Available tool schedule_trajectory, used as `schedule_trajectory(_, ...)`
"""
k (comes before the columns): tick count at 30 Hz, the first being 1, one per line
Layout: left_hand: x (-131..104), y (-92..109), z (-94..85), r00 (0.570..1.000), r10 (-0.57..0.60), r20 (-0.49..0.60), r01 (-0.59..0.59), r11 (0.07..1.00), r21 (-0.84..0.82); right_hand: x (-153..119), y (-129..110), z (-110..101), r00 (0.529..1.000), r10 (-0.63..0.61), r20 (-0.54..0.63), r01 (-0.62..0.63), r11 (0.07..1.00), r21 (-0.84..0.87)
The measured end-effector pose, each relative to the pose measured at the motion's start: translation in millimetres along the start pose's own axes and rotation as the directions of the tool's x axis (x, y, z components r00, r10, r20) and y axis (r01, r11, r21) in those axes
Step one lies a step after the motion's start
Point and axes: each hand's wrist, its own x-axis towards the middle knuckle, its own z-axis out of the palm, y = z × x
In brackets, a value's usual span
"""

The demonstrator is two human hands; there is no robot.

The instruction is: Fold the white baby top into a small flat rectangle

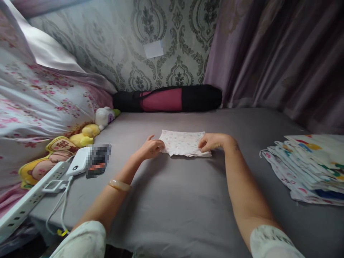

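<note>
A small white folded cloth (184, 142) with a faint speckled print lies on the grey sheet in front of me. Its near edge looks uneven. At its left end is my left hand (152, 147), fingers curled onto the edge and the index or another finger raised. My right hand (215, 141) pinches the right end, with thumb and fingers bent down on the fabric. The fingertips partly cover both ends of the cloth.
To the right sits a stack of folded printed cloths (309, 168). On the left are a white power strip (34, 195), a white power bank (77, 161) with cables, and plush toys (86, 134). A black and red long bag (163, 99) lies along the patterned wall.
</note>
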Motion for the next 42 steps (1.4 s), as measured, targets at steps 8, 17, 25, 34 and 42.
schedule_trajectory(8,45.1,31.7,5.4,0.950,-0.237,-0.203,0.227,0.971,-0.071,31.0,-35.3,31.8,0.849,0.009,-0.528,-0.101,0.984,-0.145)
schedule_trajectory(17,83.6,61.6,47.6,0.945,-0.307,-0.109,0.314,0.948,0.052,68.4,-45.2,88.5,0.829,-0.060,-0.556,-0.117,0.954,-0.277)
schedule_trajectory(25,83.2,57.2,54.8,0.952,-0.287,-0.107,0.294,0.955,0.049,68.4,-43.6,86.7,0.871,-0.034,-0.490,-0.115,0.956,-0.270)
schedule_trajectory(34,83.8,55.0,53.7,0.939,-0.335,-0.077,0.337,0.941,0.015,71.9,-41.9,85.7,0.872,0.024,-0.488,-0.158,0.959,-0.234)
schedule_trajectory(42,82.8,49.2,56.4,0.902,-0.411,-0.130,0.415,0.910,0.006,71.1,-37.7,86.2,0.818,0.150,-0.555,-0.289,0.942,-0.172)
